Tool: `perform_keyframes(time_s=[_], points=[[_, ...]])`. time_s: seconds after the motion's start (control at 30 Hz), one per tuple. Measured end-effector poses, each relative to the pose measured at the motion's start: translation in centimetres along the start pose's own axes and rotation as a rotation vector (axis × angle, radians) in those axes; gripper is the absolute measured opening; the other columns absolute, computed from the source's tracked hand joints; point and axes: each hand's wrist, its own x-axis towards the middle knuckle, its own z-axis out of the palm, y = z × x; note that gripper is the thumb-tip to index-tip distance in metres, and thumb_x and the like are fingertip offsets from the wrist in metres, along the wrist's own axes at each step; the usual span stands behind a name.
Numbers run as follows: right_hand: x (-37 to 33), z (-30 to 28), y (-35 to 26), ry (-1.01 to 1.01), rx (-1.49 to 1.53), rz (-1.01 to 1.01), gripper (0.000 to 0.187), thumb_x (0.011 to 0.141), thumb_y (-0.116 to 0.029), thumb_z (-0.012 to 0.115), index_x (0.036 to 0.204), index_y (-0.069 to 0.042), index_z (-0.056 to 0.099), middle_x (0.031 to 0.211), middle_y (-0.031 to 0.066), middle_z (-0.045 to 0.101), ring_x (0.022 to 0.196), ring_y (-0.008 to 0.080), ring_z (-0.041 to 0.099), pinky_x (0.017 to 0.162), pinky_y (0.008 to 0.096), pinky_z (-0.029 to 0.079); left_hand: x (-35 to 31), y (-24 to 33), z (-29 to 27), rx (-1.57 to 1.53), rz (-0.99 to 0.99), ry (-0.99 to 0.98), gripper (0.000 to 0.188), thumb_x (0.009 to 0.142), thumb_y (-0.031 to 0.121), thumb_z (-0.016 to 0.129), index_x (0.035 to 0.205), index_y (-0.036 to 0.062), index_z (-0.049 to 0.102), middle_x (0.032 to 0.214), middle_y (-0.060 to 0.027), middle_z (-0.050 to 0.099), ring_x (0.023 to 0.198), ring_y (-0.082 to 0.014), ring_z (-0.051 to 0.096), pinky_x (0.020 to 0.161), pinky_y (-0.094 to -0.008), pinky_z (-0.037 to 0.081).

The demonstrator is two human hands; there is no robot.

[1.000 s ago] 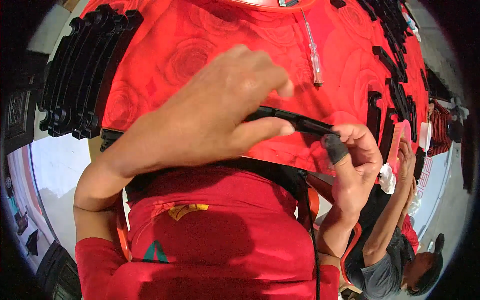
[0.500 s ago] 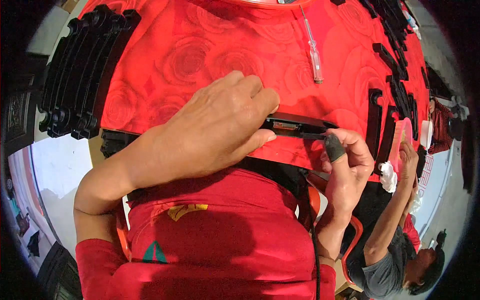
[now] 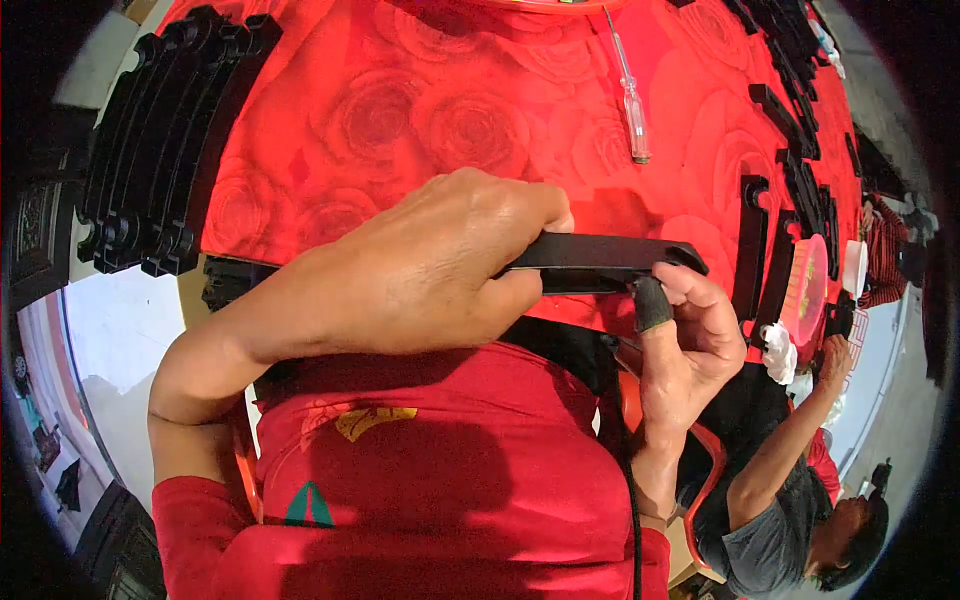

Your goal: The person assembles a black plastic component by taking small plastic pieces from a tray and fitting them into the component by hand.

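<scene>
Both my hands hold a long, narrow black plastic part (image 3: 612, 253) just above the table's near edge. My left hand (image 3: 450, 265) is closed round its left end, its back turned up and covering that end. The right end, with a rounded hook-like tip, is pinched by my right hand (image 3: 692, 325), whose thumb wears a dark finger cot (image 3: 653, 304). A smooth, plain side of the part faces up. Beyond my hands, a screwdriver (image 3: 633, 120) with a clear handle lies on the red rose-patterned tablecloth (image 3: 375, 120).
Several similar black parts (image 3: 180, 140) stand in a row at the left. More black parts (image 3: 795, 185) lie along the right side, near a pink dish (image 3: 814, 280) and crumpled white tissue (image 3: 779, 352). A co-worker's hand (image 3: 833, 360) reaches in at the right.
The black part has been rolled over in my hands, so its hollow side with small metallic pieces no longer shows. The co-worker's hand has moved off the pink dish, nearer to the table's edge.
</scene>
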Motion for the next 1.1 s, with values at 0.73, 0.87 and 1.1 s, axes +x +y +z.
perform_keyframes(time_s=[0.73,0.87,1.1], points=[[0.0,0.3,-3.5,0.002,-0.102,-0.138,0.024,0.082,0.008,0.079,0.105,0.001,0.078,0.091,0.0027,0.076,0.077,0.0046,0.064,0.068,0.0195,0.048,1.1,2.0,0.0,-0.085,-0.074,0.017,0.033,0.083,-0.002,0.062,0.115,-0.0016,0.069,0.079,-0.0115,0.066,0.071,-0.0144,0.064,0.065,-0.0322,0.05],[0.1,0.4,-3.4,-0.016,-0.183,-0.139,0.022,0.083,0.007,0.079,0.104,0.001,0.078,0.088,0.0016,0.074,0.075,0.0043,0.062,0.066,0.0198,0.047,1.0,2.2,0.2,-0.096,-0.082,0.019,0.03,0.084,-0.001,0.062,0.113,-0.0017,0.069,0.078,-0.0121,0.065,0.071,-0.0144,0.064,0.065,-0.0324,0.05],[-0.1,0.4,-3.1,0.014,-0.345,-0.185,0.03,0.076,0.006,0.077,0.105,0.0,0.077,0.088,0.0064,0.074,0.069,0.0074,0.062,0.061,0.022,0.047,1.3,2.5,0.5,-0.022,-0.095,0.043,0.028,0.083,0.001,0.063,0.11,-0.003,0.069,0.077,-0.0132,0.066,0.07,-0.0162,0.065,0.065,-0.0342,0.052]])
